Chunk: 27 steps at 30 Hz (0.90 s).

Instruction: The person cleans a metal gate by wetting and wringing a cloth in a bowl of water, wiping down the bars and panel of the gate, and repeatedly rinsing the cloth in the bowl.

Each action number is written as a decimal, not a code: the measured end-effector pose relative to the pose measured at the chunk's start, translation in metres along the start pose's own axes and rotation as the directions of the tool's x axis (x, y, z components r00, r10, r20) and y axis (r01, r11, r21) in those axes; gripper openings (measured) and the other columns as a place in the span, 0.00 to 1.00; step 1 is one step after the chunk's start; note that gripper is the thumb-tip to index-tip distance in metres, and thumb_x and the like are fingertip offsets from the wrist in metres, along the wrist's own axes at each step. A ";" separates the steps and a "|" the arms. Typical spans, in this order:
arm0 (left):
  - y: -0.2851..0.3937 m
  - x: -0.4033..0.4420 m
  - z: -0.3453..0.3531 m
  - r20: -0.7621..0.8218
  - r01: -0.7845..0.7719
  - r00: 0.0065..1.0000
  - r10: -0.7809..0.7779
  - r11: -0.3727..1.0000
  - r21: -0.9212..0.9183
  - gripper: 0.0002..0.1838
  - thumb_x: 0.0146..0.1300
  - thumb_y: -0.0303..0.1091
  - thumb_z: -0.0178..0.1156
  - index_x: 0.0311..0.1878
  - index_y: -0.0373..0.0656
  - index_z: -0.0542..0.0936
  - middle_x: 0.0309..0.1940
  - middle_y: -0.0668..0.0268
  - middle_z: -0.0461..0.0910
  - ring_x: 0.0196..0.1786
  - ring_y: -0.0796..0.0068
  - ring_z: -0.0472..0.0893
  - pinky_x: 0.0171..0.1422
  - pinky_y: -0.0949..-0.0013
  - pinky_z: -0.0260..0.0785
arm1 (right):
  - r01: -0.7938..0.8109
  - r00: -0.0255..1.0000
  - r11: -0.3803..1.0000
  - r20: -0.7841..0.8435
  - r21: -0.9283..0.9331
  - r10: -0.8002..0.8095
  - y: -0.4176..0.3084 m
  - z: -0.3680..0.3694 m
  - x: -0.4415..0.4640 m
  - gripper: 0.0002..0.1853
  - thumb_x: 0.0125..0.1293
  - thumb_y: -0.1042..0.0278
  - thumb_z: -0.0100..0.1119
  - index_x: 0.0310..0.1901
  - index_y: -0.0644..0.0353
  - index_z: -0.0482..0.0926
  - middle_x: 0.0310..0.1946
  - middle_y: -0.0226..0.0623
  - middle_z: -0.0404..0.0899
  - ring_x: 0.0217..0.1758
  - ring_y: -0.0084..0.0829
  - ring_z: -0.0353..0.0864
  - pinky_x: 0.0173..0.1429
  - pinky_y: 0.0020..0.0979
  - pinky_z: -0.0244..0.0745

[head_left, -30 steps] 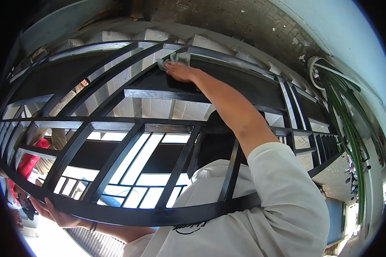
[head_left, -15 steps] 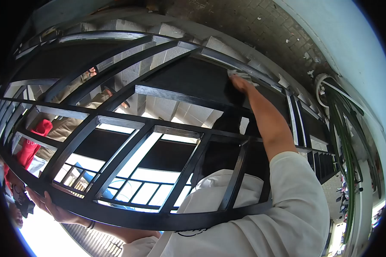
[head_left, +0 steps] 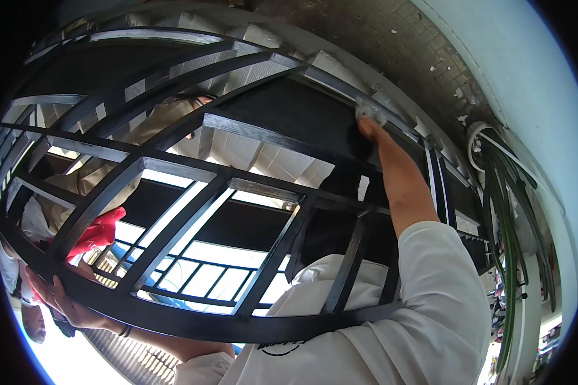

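A black metal stair railing (head_left: 257, 133) with bars and dark flat panels crosses the view. My right hand (head_left: 368, 128) reaches over it and presses a crumpled greyish cloth (head_left: 370, 111) against the lower rail, at the top edge of a dark panel (head_left: 282, 109). Its fingers are closed on the cloth and partly hidden. At the lower left, my left hand (head_left: 67, 305) grips the wide curved handrail (head_left: 173, 326), with the fingers along its edge and the thumb over it.
Beyond the bars at left, another person in khaki trousers (head_left: 87, 183) is on the stairs, beside a red cloth-like item (head_left: 99, 232). Grey steps (head_left: 237, 151) run behind the railing. Long green leaves (head_left: 510, 224) hang by the pale wall (head_left: 526, 83) at right.
My right hand and the cloth have slid a little to the right along the lower rail. The other person's legs and the red item have shifted right. My left hand stays on the handrail.
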State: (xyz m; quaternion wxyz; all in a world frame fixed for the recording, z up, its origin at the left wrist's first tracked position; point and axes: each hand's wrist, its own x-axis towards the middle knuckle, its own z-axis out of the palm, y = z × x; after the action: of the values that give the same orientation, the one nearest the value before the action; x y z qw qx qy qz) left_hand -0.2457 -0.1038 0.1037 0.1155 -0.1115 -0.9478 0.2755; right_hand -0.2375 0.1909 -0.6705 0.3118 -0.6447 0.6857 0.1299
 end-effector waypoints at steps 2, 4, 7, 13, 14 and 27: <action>-0.001 -0.003 0.000 -0.011 0.008 1.000 -0.008 1.000 -0.006 0.22 0.57 0.22 0.69 0.55 0.41 0.77 0.67 0.49 0.69 0.69 0.45 0.70 0.68 0.46 0.74 | -0.136 0.971 0.515 0.010 0.847 0.239 -0.022 0.077 -0.001 0.20 0.77 0.61 0.35 0.46 0.58 0.81 0.44 0.43 0.80 0.52 0.41 0.76 0.61 0.40 0.70; -0.004 -0.005 0.002 -0.071 0.045 0.997 -0.040 0.997 0.064 0.27 0.53 0.45 0.75 0.49 0.36 0.80 0.66 0.46 0.71 0.68 0.45 0.71 0.70 0.47 0.70 | -0.063 0.923 0.458 -0.122 0.887 0.364 -0.048 0.159 0.062 0.20 0.78 0.62 0.34 0.47 0.60 0.80 0.48 0.45 0.80 0.54 0.41 0.77 0.65 0.38 0.69; -0.012 -0.007 -0.003 -0.042 -0.021 0.999 0.021 1.000 -0.006 0.21 0.55 0.34 0.74 0.48 0.34 0.80 0.64 0.46 0.73 0.66 0.46 0.74 0.68 0.51 0.72 | 0.140 0.848 0.249 -0.246 0.958 0.469 -0.048 0.121 0.122 0.20 0.78 0.63 0.34 0.56 0.64 0.75 0.58 0.47 0.76 0.63 0.42 0.73 0.72 0.35 0.64; 0.003 -0.007 0.003 -0.075 0.091 0.993 -0.087 0.994 0.058 0.15 0.56 0.23 0.71 0.46 0.32 0.81 0.64 0.48 0.73 0.66 0.48 0.75 0.67 0.52 0.74 | 0.266 0.872 0.194 -0.321 0.944 0.369 0.018 -0.201 -0.016 0.22 0.77 0.61 0.37 0.66 0.59 0.69 0.71 0.47 0.64 0.73 0.45 0.64 0.78 0.38 0.57; 0.004 -0.007 0.004 -0.095 0.101 0.991 -0.092 0.990 0.096 0.15 0.54 0.19 0.71 0.46 0.31 0.81 0.63 0.49 0.75 0.64 0.50 0.76 0.66 0.57 0.76 | 0.359 0.818 0.052 -0.340 0.932 0.464 0.014 -0.197 -0.016 0.23 0.77 0.59 0.37 0.66 0.59 0.70 0.70 0.48 0.65 0.74 0.44 0.63 0.77 0.38 0.58; -0.019 -0.025 0.015 -0.137 0.175 0.978 -0.160 0.979 0.105 0.11 0.65 0.22 0.55 0.44 0.41 0.86 0.66 0.55 0.73 0.67 0.52 0.74 0.71 0.58 0.72 | 0.037 0.825 -0.854 0.466 0.520 0.319 0.020 0.002 -0.227 0.21 0.72 0.60 0.38 0.53 0.63 0.78 0.49 0.44 0.84 0.54 0.43 0.83 0.62 0.46 0.75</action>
State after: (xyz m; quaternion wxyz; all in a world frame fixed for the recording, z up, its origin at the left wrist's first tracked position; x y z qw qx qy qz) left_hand -0.2292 -0.1337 0.0984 0.2051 -0.0419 -0.9268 0.3117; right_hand -0.2624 0.3770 -0.5420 0.5702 0.3034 0.5032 -0.5741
